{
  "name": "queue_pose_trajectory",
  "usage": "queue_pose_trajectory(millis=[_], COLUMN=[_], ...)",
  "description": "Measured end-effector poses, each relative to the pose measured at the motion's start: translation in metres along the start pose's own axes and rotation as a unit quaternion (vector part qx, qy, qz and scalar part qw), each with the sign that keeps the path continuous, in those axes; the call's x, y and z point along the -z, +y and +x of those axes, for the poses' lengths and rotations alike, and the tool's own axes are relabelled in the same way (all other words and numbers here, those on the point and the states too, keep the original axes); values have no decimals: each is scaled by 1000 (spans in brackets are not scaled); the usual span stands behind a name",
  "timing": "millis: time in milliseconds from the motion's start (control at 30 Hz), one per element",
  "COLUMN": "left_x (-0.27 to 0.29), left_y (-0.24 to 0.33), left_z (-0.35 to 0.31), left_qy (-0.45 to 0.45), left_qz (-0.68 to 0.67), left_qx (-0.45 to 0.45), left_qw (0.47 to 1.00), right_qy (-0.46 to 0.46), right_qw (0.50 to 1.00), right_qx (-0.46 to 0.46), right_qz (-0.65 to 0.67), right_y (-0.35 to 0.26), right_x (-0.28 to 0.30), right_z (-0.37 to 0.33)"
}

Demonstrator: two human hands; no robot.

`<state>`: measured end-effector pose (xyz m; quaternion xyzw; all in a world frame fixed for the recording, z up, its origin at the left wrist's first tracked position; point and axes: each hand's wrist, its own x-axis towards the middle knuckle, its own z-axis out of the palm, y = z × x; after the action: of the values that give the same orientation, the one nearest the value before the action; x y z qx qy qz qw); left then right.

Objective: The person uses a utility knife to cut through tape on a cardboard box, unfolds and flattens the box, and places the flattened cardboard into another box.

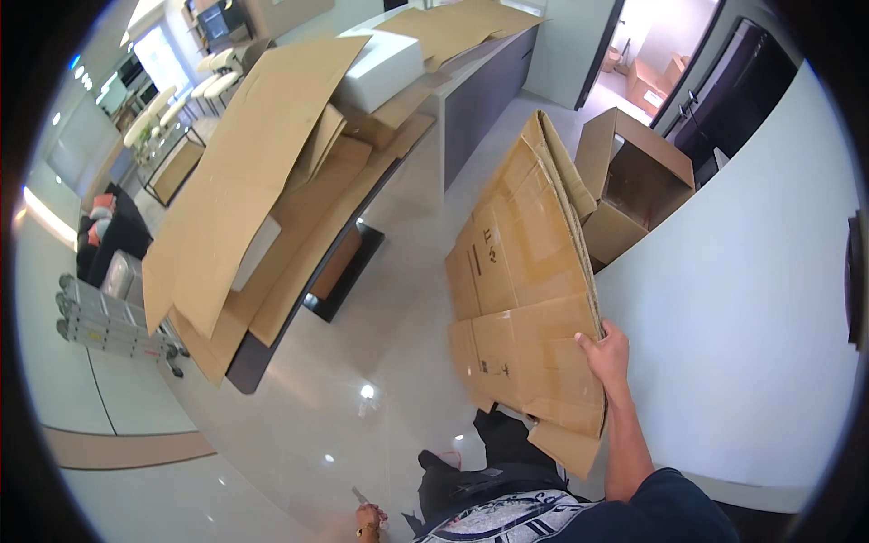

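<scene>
My right hand (pixel 608 360) is closed on the edge of a flattened cardboard box (pixel 525 271), the thumb on its front face. The folded box stands tilted at my right side, its layers pressed together and brown tape across its panels. Low in the view, my left hand (pixel 369 518) is closed round a slim grey tool (pixel 358 495). Only a short, narrow end of that tool sticks out, so its exact kind does not show.
Loose cardboard sheets (pixel 262 172) and a white foam block (pixel 385 72) cover a dark table on my left. An open carton (pixel 665 167) stands beyond the flattened box. A folded ladder (pixel 113 321) lies far left; a curved white wall (pixel 742 299) borders my right.
</scene>
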<state>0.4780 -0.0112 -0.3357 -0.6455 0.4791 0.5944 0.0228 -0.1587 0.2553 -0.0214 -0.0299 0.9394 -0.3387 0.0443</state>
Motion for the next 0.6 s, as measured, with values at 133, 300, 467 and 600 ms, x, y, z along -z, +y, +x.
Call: queue_pose_trajectory(millis=[133, 300, 467, 600], left_x=[-51, -127, -204, -255], left_y=[93, 245, 400, 529], left_z=[32, 37, 52, 111], left_qy=[-34, 7, -24, -48], left_qz=[35, 22, 157, 259], left_qx=[-78, -157, -253, -335], left_qw=[996, 987, 954, 905], right_qy=[80, 41, -8, 12], right_qw=[994, 993, 980, 974], right_qx=[20, -7, -43, 5], right_qz=[-69, -113, -196, -227], right_y=[-8, -24, -8, -2], right_x=[19, 38, -1, -48], right_z=[79, 180, 281, 328])
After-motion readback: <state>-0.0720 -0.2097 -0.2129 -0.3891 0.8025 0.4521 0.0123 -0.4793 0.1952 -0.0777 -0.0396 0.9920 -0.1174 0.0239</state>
